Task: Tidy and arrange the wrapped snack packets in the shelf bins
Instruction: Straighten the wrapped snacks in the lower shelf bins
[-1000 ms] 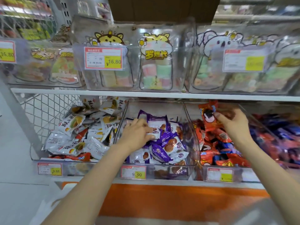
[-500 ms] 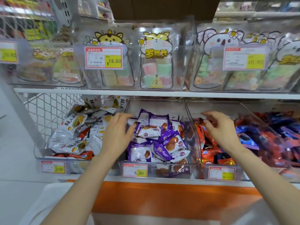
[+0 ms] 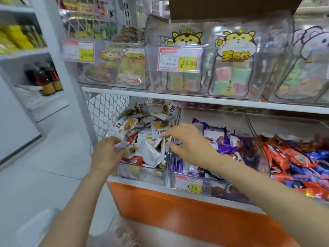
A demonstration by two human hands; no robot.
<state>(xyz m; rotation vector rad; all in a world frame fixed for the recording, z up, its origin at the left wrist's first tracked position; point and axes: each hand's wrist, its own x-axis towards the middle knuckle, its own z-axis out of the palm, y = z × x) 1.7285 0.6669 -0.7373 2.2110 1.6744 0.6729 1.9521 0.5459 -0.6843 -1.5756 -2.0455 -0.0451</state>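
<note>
Risk, left bin [image 3: 140, 172]: white packets [image 3: 149, 152] heaped over rim; my L hand [image 3: 106, 154] pinches some, R hand [image 3: 190, 141] splayed, empty, at bin's right, so a nudge may spill pkts frontwards.

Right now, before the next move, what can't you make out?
Head view:
Left hand: fingers buried among white wrapped snack packets; grip unclear.
Right hand fingertips: motion-blurred; contact unclear.
Upper-left red-and-yellow price tag: blurred, unreadable.
Red and blue wrapped packets: cut off by right edge.
</note>
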